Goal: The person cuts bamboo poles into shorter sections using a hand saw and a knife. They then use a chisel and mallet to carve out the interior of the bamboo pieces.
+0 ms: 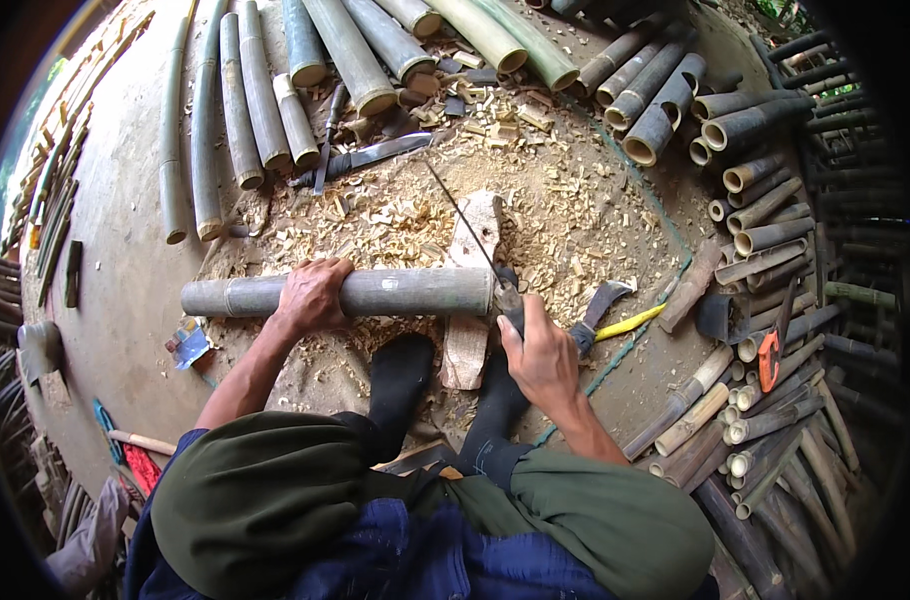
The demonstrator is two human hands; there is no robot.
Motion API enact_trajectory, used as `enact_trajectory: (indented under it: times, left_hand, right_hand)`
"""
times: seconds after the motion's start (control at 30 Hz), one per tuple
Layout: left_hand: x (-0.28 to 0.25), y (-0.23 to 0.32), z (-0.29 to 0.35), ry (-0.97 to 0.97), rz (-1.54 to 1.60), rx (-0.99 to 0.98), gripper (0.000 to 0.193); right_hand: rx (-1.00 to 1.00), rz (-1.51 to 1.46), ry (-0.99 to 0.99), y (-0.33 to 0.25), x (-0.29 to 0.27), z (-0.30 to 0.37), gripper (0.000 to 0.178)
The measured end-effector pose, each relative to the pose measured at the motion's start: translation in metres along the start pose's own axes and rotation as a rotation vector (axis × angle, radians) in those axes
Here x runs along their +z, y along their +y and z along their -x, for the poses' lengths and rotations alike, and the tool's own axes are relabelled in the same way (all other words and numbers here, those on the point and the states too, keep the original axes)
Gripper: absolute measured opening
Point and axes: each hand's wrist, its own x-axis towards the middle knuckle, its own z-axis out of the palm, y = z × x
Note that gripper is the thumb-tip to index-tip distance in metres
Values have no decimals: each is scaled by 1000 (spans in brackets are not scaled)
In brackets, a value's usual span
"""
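A thick grey-green bamboo tube (pixel 405 291) lies crosswise in front of me, its right part resting on a pale wooden block (pixel 465 360). My left hand (pixel 313 297) is wrapped over the tube left of its middle. In my right hand (pixel 540 355) is the worn handle of what looks like a hand saw (pixel 463 217). Its long thin blade shows edge-on, slanting away to the upper left. The blade's near part is at the tube's right end; whether it touches, I cannot tell. My feet in dark socks (pixel 403 380) stand on either side of the block.
Wood chips (pixel 565 230) cover the ground around the block. Beyond lie a large knife (pixel 380 152) and several long bamboo poles (pixel 350 60). A hatchet-like tool with a yellow handle (pixel 630 322) lies right. Cut bamboo pieces (pixel 765 410) and an orange-handled tool (pixel 769 360) are farther right.
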Motion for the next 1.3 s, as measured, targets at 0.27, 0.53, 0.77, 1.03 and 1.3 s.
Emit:
enact_trajectory:
  times: [0.27,0.53,0.77,1.03,1.3]
  left_hand:
    - [0,0,2,25,-17,15,64]
    - [0,-2,0,16,-4,14,70]
    - [1,-2,0,-18,0,-8,71]
    - [-2,3,-7,1,5,22,68]
    - [14,-1,12,206,-42,58,66]
  right_hand:
    - [132,100,-78,40,32,2,31]
    - [-203,-149,253,-20,-28,1,25]
    - [100,192,-155,21,0,-9,29]
    - [-244,-137,260,8,-16,0,28]
    - [-54,55,4,-16,-35,-17,31]
